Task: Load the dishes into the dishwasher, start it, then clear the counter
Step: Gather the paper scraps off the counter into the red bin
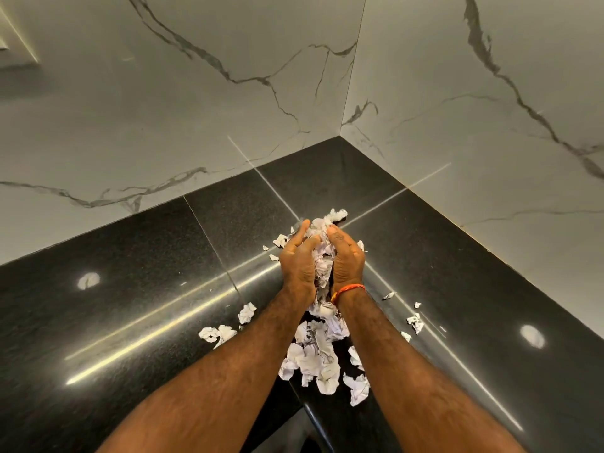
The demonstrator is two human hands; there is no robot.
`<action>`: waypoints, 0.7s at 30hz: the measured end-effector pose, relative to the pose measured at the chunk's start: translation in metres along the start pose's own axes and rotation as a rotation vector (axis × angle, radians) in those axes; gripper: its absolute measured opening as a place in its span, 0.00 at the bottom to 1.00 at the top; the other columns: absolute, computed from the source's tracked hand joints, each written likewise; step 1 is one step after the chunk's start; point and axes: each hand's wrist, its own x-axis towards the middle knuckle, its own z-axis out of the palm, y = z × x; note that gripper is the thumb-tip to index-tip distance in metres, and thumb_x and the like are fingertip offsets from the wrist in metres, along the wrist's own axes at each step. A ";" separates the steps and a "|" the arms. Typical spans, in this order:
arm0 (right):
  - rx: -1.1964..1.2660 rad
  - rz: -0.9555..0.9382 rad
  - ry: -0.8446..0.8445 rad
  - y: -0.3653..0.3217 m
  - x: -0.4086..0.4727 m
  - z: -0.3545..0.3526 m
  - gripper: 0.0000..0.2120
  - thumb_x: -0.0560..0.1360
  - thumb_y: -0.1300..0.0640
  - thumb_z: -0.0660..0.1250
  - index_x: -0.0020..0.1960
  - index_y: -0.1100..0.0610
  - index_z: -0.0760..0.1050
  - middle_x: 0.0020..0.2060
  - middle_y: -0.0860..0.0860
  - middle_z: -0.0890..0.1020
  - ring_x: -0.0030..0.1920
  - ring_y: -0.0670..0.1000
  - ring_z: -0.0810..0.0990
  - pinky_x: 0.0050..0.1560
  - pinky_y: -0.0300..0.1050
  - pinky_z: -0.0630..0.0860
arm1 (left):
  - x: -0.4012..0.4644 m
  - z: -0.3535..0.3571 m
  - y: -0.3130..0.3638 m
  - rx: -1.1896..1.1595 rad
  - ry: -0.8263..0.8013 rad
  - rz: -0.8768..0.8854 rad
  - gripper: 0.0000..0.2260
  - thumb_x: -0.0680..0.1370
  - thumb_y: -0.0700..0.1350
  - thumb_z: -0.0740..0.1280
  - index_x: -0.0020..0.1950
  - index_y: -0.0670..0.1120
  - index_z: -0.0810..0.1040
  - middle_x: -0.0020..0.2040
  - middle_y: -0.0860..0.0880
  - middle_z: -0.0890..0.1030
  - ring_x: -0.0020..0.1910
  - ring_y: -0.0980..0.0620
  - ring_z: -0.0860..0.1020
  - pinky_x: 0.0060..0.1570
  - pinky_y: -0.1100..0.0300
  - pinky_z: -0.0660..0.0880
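Paper scraps (322, 253) are cupped between left hand (299, 259) & right hand (348, 256), fingers curled round them; palms should be pressed together so scraps are not dropped on counter (130, 289).

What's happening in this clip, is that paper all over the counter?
Yes. A person is gathering torn, crumpled paper scraps off a black stone counter in a marble-walled corner. The left hand and the right hand are cupped together around a bundle of scraps. Many more pieces lie loose on the counter between and beside the forearms, so the clearing is not yet finished. No dishes or dishwasher are in view.
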 end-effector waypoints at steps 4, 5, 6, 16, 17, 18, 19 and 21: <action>0.031 0.020 0.014 -0.004 -0.005 0.005 0.16 0.75 0.63 0.72 0.60 0.68 0.80 0.55 0.65 0.84 0.58 0.65 0.82 0.64 0.63 0.77 | 0.001 0.001 0.003 -0.017 -0.028 -0.007 0.11 0.78 0.39 0.69 0.60 0.40 0.84 0.55 0.40 0.86 0.55 0.41 0.84 0.60 0.45 0.80; 0.039 0.015 0.003 -0.006 -0.006 0.008 0.16 0.74 0.62 0.73 0.60 0.68 0.80 0.55 0.65 0.83 0.58 0.66 0.82 0.64 0.64 0.76 | 0.000 0.002 0.003 -0.025 -0.020 -0.012 0.10 0.78 0.40 0.70 0.58 0.39 0.84 0.53 0.38 0.86 0.54 0.40 0.85 0.59 0.44 0.80; 0.043 0.010 -0.007 -0.008 -0.008 0.010 0.16 0.74 0.62 0.73 0.59 0.69 0.80 0.55 0.66 0.83 0.58 0.66 0.82 0.63 0.64 0.77 | -0.004 0.004 0.007 -0.028 -0.005 -0.010 0.09 0.78 0.40 0.70 0.55 0.38 0.85 0.51 0.38 0.86 0.51 0.40 0.85 0.57 0.44 0.81; 0.036 0.030 -0.085 -0.017 -0.029 0.039 0.14 0.73 0.60 0.73 0.56 0.66 0.82 0.52 0.65 0.84 0.52 0.64 0.83 0.59 0.60 0.80 | -0.030 -0.005 0.049 -0.064 0.020 0.081 0.11 0.79 0.39 0.69 0.61 0.40 0.83 0.52 0.42 0.87 0.51 0.45 0.86 0.49 0.53 0.83; 0.032 0.046 -0.098 -0.017 -0.035 0.044 0.12 0.74 0.61 0.72 0.55 0.66 0.83 0.50 0.63 0.85 0.49 0.62 0.84 0.57 0.58 0.80 | -0.033 -0.008 0.055 -0.070 0.030 0.096 0.11 0.79 0.39 0.69 0.61 0.41 0.83 0.53 0.42 0.87 0.51 0.45 0.86 0.49 0.53 0.83; 0.023 0.057 -0.126 -0.017 -0.041 0.051 0.11 0.75 0.61 0.72 0.54 0.66 0.83 0.48 0.62 0.85 0.48 0.60 0.84 0.55 0.56 0.81 | -0.035 -0.014 0.059 -0.056 0.040 0.108 0.11 0.79 0.40 0.69 0.61 0.41 0.83 0.53 0.42 0.86 0.52 0.44 0.86 0.51 0.51 0.83; 0.013 0.063 -0.149 -0.015 -0.046 0.056 0.10 0.76 0.60 0.71 0.54 0.65 0.83 0.46 0.61 0.85 0.46 0.59 0.84 0.52 0.54 0.82 | -0.039 -0.019 0.065 -0.064 0.047 0.117 0.11 0.79 0.41 0.70 0.61 0.41 0.83 0.53 0.41 0.86 0.52 0.43 0.86 0.53 0.49 0.83; -0.027 0.062 -0.171 -0.012 -0.055 0.067 0.12 0.76 0.59 0.71 0.55 0.66 0.82 0.46 0.61 0.85 0.45 0.58 0.85 0.49 0.52 0.82 | -0.048 -0.028 0.075 -0.071 0.096 0.146 0.11 0.79 0.43 0.70 0.60 0.41 0.83 0.52 0.42 0.86 0.51 0.42 0.86 0.54 0.47 0.83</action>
